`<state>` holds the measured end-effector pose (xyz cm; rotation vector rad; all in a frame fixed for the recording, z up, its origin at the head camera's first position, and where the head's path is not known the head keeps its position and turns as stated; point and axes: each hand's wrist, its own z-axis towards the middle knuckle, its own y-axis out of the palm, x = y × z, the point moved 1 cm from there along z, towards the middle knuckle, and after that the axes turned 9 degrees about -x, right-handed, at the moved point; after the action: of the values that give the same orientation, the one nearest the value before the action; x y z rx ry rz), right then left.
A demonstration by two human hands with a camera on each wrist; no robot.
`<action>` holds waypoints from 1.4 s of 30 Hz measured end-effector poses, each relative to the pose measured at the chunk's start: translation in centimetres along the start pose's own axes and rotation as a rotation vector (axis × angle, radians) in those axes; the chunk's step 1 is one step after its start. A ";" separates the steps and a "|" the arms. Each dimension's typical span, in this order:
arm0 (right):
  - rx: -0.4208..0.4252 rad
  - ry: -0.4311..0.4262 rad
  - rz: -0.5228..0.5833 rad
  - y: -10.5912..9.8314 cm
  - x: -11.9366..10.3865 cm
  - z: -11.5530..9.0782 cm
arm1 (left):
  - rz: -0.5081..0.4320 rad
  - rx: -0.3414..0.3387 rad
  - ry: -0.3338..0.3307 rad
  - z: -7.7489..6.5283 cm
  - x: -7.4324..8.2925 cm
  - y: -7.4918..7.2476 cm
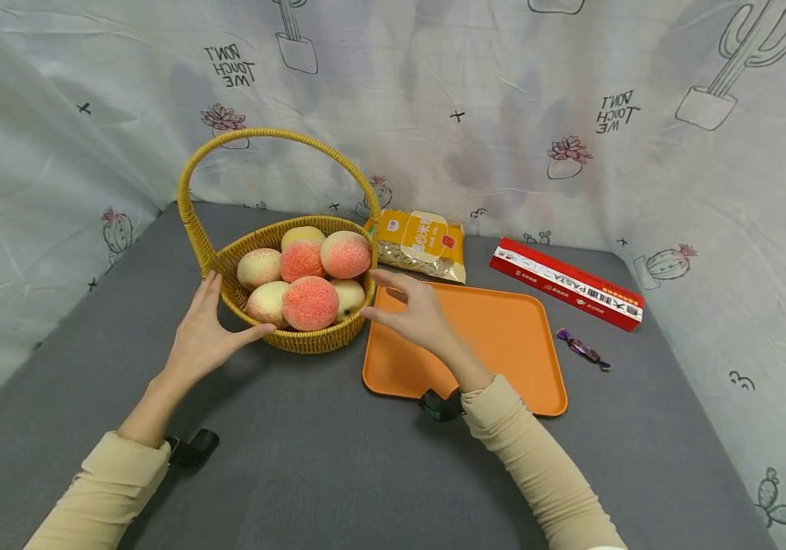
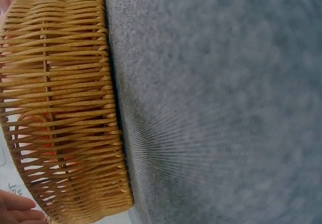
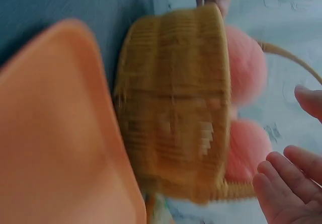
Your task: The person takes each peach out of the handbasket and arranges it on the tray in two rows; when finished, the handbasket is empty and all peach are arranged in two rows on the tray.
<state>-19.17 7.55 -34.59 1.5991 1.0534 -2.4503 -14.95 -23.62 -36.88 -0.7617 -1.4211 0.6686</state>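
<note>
A yellow woven basket [image 1: 310, 341] with a tall arched handle stands on the grey table and holds several red-and-cream peaches [image 1: 311, 303]. At the basket's left side is my left hand [image 1: 203, 340], thumb spread toward the front rim and fingers extended along the side; whether it touches is unclear. My right hand [image 1: 420, 313] is beside the right side, fingers extended and thumb apart. The right wrist view shows its fingers [image 3: 287, 183] a little away from the basket [image 3: 171, 98], holding nothing. Basket weave [image 2: 60, 93] fills the left part of the left wrist view.
An orange tray [image 1: 489, 325] lies right of the basket, partly under my right forearm. Behind it is a yellow pasta bag [image 1: 423, 244]. Farther right are a red pasta box [image 1: 567, 283] and a purple wrapped candy [image 1: 583, 350]. A printed white cloth [image 1: 475, 153] hangs behind the table.
</note>
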 end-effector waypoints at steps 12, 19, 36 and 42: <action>-0.065 0.001 -0.073 4.8 -0.7 3.2 | 0.013 -0.050 -0.068 0.1 -0.1 0.1; -0.067 -0.004 -0.208 5.6 -0.6 3.6 | -0.005 -0.074 -0.088 0.0 0.1 0.2; -0.015 -0.014 0.047 6.1 -0.1 4.1 | 0.023 -0.065 -0.070 -0.2 0.4 0.5; 0.037 0.031 0.265 5.8 0.0 4.0 | 0.017 -0.060 -0.078 -0.3 0.5 0.4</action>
<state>-20.21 0.91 -36.64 1.6708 0.7468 -2.2892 -14.65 -23.00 -36.95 -0.8028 -1.5128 0.6775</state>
